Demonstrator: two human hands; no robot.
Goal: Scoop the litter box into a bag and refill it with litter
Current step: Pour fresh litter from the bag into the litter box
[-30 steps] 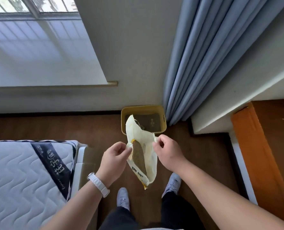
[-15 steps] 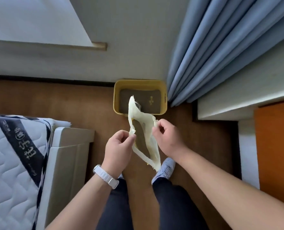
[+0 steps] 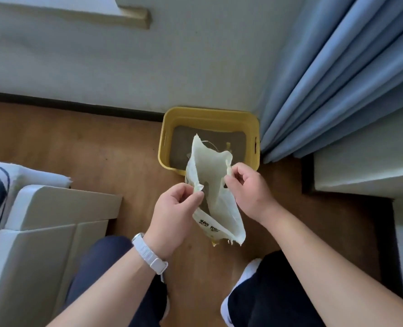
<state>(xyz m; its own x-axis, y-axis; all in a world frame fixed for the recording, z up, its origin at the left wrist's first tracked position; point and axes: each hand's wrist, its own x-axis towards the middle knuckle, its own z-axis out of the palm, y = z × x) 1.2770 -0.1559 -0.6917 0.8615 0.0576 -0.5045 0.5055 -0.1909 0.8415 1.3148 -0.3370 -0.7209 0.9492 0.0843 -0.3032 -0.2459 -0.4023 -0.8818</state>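
Standing over a yellow litter box (image 3: pixel 209 113) on the wooden floor (image 3: pixel 101 142) beside a blue curtain (image 3: pixel 337 79), a person holds a pale bag (image 3: pixel 213 175) just above it, left hand (image 3: pixel 175 208) and right hand (image 3: pixel 250 192) each pinching one torn edge of its mouth between thumb and curled fingers. This looks like readying the bag; next the hands likely need to spread the mouth wider or tip it toward the box. Dark print near the bag's bottom is too blurred to read.

Both forearms reach forward; left hand (image 3: pixel 175 215) pinches the bag (image 3: pixel 213 172) edge; right hand (image 3: pixel 248 190) pinches the opposite edge.
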